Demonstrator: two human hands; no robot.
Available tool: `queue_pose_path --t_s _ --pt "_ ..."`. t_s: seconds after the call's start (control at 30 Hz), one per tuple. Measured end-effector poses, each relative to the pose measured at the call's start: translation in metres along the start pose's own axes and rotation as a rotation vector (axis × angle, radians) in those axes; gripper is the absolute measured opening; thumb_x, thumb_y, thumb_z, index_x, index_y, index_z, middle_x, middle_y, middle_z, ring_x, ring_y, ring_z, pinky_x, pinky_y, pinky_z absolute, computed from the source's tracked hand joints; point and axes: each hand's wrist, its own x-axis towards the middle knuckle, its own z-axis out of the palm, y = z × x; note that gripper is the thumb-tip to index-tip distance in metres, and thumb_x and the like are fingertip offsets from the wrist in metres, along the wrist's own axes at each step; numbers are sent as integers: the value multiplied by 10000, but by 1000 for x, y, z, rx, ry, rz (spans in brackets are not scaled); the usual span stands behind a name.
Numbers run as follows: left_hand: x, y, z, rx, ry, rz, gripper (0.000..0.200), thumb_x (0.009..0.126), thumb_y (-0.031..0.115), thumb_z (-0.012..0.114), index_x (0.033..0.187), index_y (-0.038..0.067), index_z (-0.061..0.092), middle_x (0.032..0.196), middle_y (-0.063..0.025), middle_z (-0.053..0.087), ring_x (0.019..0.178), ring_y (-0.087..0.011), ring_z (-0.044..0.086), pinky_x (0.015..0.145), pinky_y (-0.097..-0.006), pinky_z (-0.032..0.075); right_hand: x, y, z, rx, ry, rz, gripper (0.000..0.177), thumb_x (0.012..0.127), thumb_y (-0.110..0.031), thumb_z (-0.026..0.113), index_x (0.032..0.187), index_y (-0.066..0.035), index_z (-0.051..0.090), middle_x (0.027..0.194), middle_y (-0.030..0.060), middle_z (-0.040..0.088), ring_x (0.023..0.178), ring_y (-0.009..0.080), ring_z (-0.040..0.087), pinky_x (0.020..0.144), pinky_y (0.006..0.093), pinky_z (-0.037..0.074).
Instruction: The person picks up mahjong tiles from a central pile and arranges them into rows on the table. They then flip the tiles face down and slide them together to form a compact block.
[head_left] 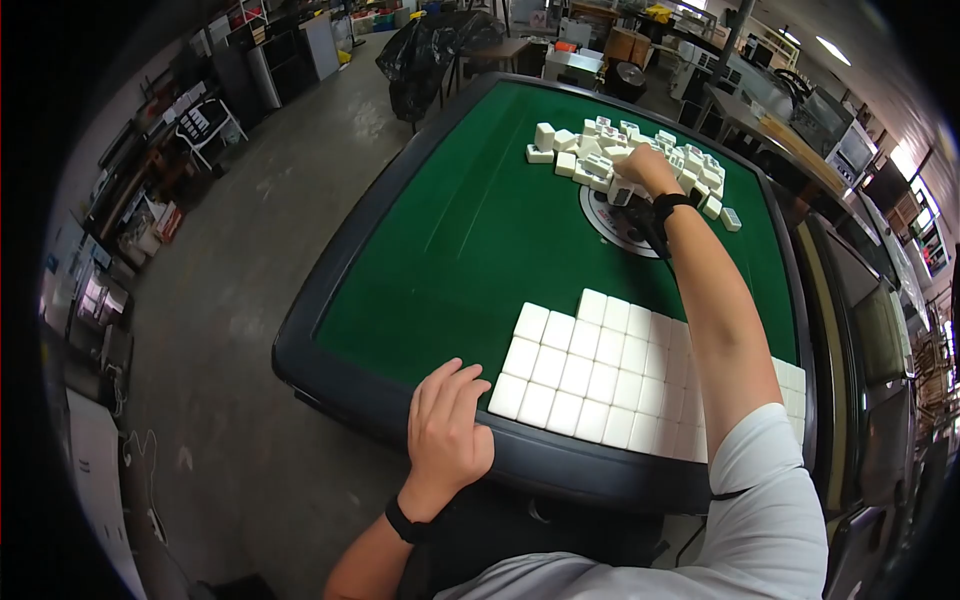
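My right hand (648,170) reaches across to the far side, fingers curled down at a loose heap of white mahjong tiles (565,163). Against its fingers is one mahjong tile (620,191), tilted; the fingertips are partly hidden. My left hand (450,430) lies over the near padded rim with its fingers stretched out and nothing in them. Just right of it, a block of face-down mahjong tiles (575,375) lies in neat rows along the near edge. My right forearm covers part of this block.
A mahjong table with green felt (420,260) and a dark raised rim (330,270) holds everything. A round, patterned centre disc (612,222) shows beside the heap. Behind stands a black plastic-covered object (430,60). Benches and a white chair (208,128) stand around.
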Motion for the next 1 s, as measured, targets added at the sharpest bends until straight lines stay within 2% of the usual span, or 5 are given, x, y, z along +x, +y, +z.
queue_pose_path --t_s 0.23,0.57,0.73,0.9,1.0 --pt "1 -2 0 -1 16 16 436 721 10 505 1099 -46 713 1266 -206 718 1303 -448 618 1113 -539 477 -7 11 15 -78 71 -8 676 838 -382 824 1381 -7 674 1405 292 679 1264 475 699 1067 488 586" --pt "-1 -3 1 -17 51 43 409 729 7 506 1086 -41 699 1255 -214 713 1294 -453 617 1106 -544 479 -57 -10 -37 -187 350 -259 496 939 -399 566 1212 -33 758 1229 288 751 1111 473 738 960 557 590" --pt "-2 -3 2 -19 58 54 397 733 0 512 1082 -38 697 1252 -212 709 1293 -454 615 1104 -546 478 -128 -76 -51 -58 -113 -412 567 945 -443 564 1165 27 795 1192 300 770 1083 466 752 999 529 580" --pt "-4 -3 1 -9 61 54 387 742 -3 525 1086 -32 701 1259 -204 710 1300 -443 614 1103 -539 478 -184 -127 -25 -275 -739 -333 569 986 -495 595 1239 -17 775 1099 232 765 845 364 766 758 460 614" --pt "-5 -3 2 -19 65 49 360 755 8 539 1073 -23 705 1261 -192 714 1309 -422 616 1101 -526 481 -184 -132 -12 -246 -646 -228 522 969 -461 614 1250 -56 784 1120 226 780 905 372 780 780 447 616"
